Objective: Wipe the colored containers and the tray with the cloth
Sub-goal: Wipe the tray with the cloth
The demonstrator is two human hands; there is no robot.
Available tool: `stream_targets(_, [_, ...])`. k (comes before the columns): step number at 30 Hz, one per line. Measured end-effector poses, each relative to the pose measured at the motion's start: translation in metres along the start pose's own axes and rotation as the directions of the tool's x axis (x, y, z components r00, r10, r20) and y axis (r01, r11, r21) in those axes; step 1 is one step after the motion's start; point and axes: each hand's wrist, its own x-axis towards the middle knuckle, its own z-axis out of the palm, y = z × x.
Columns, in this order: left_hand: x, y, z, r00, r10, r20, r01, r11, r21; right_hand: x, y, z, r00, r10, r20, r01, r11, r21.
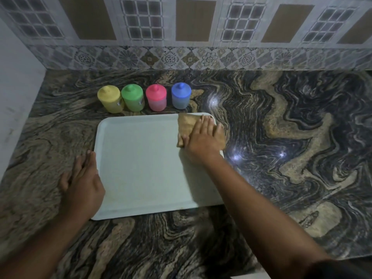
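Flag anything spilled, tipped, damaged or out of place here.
Nothing stands out. The four colored containers stand upright in a row behind the tray, and the right hand presses the cloth on its far right corner.

my right hand [203,140] flat on cloth [187,125] at tray [141,158] far-right corner | my left hand [83,178] flat against tray's left rim | yellow container [109,99], green container [132,97], pink container [156,98], blue container [181,95] in row just beyond tray on tabletop [281,137]
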Motion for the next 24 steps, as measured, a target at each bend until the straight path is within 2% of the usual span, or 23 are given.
stream_targets(2, [0.001, -0.002, 0.001, 1.0, -0.018, -0.012, 0.018, 1.0, 0.001, 0.007, -0.022, -0.003, 0.998, -0.06, 0.024, 0.06, 0.998, 0.022])
stream_targets(4, [0.001, 0.0, 0.001, 1.0, -0.022, -0.021, 0.022, 1.0, 0.0, -0.008, -0.023, 0.003, 0.99, -0.138, 0.021, 0.139, 0.99, -0.04])
stream_targets(6, [0.0, 0.003, 0.001, 0.999, -0.025, -0.023, 0.025, 1.0, -0.002, -0.018, -0.005, 0.006, 0.995, -0.102, -0.014, 0.1, 0.99, -0.102])
stream_targets(9, [-0.001, 0.003, 0.002, 0.999, -0.04, -0.03, 0.039, 0.999, -0.015, -0.005, 0.009, -0.001, 1.0, 0.007, -0.009, -0.008, 0.994, -0.106])
stream_targets(14, [-0.001, 0.004, 0.001, 0.998, -0.056, -0.029, 0.056, 0.998, -0.018, -0.014, 0.002, 0.005, 1.0, -0.009, -0.017, 0.009, 0.999, -0.053])
stream_targets(18, [0.001, 0.003, 0.001, 1.0, -0.008, -0.031, 0.008, 1.0, 0.017, -0.016, 0.015, 0.005, 1.0, -0.01, -0.026, 0.008, 0.997, -0.082])
stream_targets(24, [0.002, 0.002, 0.002, 0.999, -0.039, -0.015, 0.039, 0.999, 0.013, 0.001, 0.005, 0.002, 1.0, -0.011, -0.011, 0.01, 0.998, -0.067])
